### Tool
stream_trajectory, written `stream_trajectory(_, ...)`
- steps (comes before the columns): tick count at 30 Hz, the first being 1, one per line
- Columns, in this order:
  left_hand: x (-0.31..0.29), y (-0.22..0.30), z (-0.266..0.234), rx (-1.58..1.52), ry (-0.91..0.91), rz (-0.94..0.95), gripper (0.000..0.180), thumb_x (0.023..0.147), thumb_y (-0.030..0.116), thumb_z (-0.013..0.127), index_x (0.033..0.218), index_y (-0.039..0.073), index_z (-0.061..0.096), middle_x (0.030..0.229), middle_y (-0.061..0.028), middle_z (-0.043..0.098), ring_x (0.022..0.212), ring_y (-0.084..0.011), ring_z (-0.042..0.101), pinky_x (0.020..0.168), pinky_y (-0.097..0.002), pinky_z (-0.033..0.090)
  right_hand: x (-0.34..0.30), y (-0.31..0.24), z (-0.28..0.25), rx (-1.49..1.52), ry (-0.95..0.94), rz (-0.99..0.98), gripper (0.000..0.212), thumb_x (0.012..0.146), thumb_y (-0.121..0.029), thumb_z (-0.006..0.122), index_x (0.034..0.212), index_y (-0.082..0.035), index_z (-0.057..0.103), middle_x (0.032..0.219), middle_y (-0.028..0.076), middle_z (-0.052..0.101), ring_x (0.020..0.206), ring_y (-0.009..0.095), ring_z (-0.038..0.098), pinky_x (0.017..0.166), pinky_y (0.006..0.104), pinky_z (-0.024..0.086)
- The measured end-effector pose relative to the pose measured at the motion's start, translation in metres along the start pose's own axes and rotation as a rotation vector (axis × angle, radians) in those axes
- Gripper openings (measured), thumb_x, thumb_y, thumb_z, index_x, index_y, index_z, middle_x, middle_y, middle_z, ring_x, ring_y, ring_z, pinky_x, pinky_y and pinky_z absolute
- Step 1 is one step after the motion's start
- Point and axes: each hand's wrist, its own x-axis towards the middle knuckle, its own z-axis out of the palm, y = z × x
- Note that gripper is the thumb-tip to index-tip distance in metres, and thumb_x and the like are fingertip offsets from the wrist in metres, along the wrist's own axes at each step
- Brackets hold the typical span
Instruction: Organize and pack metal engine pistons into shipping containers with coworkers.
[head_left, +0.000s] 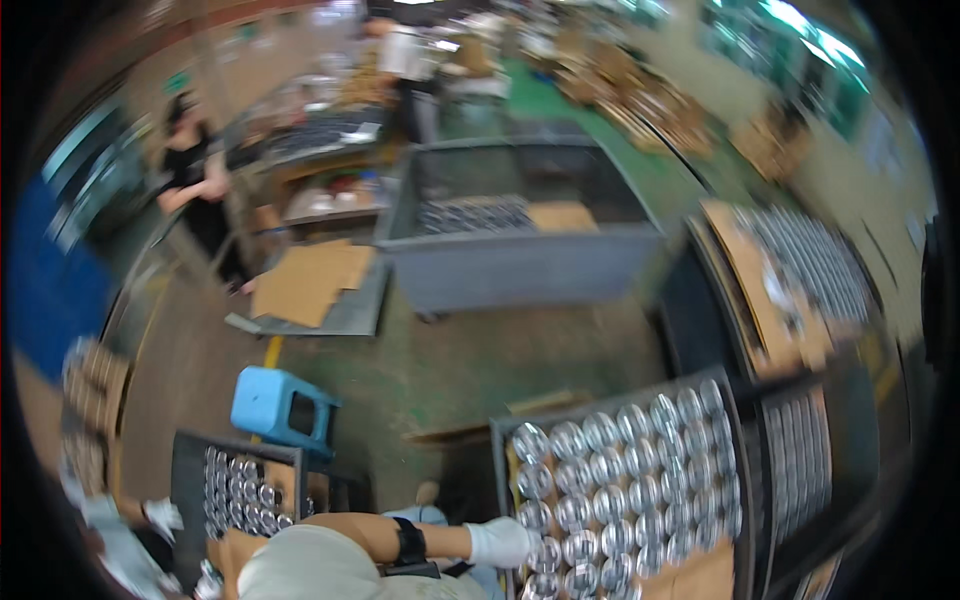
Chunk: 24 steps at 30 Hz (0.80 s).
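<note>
My left arm, with a black band on it, reaches across from the lower left. My left hand (pixel 502 543), in a white glove, is at the near left side of a dark-rimmed bin (pixel 744 470). Its fingertips meet the nearest shiny round metal part (pixel 543 553) in the left column; blur hides whether they grip it. Rows of similar round metal parts (pixel 607 464) fill most of that bin, and a cardboard sheet (pixel 690 574) shows at its near right. My right hand is out of the picture.
A smaller bin (pixel 185 475) of metal parts stands at left, beside a blue stool (pixel 270 405). A co-worker's gloved hand (pixel 163 517) is at lower left. A large grey cart (pixel 520 272) stands ahead; another person (pixel 200 185) stands far left. Stacked parts (pixel 805 260) are at right.
</note>
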Motion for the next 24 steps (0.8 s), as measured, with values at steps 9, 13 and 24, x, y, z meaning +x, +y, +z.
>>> stream_trajectory(9, -0.089, -0.079, -0.056, -0.243, 0.363, -0.234, 0.033, 0.075, 0.009, 0.048, 0.104, 0.003, 0.062, 0.095, -0.0188, 0.064, 0.081, -0.0332, 0.064, 0.068, -0.0407, 0.051, -0.078, -0.296, -0.042, 0.102, -0.306, -0.364, 0.026, 0.084, -0.022, 0.059, 0.1, -0.001, 0.062, 0.099, 0.021, 0.061, 0.099, 0.036, 0.055, 0.089, 0.0428, 0.042)
stream_trajectory(13, -0.149, -0.13, -0.087, -0.373, 0.478, -0.496, 0.042, 0.081, 0.015, 0.045, 0.12, 0.004, 0.055, 0.105, -0.022, 0.062, 0.09, -0.0355, 0.062, 0.078, -0.0425, 0.049, -0.072, -0.396, 0.001, -0.06, -0.277, -0.864, 0.028, 0.086, -0.027, 0.061, 0.103, -0.005, 0.066, 0.088, 0.017, 0.066, 0.077, 0.032, 0.06, 0.074, 0.0405, 0.046)
stream_trajectory(24, -0.33, -0.185, -0.213, -0.824, 1.183, -1.215, 0.054, 0.085, 0.028, 0.047, 0.135, 0.01, 0.04, 0.093, -0.0229, 0.064, 0.076, -0.0348, 0.064, 0.072, -0.0424, 0.051, -0.087, -0.522, 0.092, -0.117, -0.732, -1.234, 0.025, 0.083, -0.025, 0.063, 0.098, -0.005, 0.068, 0.092, 0.018, 0.066, 0.089, 0.033, 0.063, 0.08, 0.0374, 0.048)
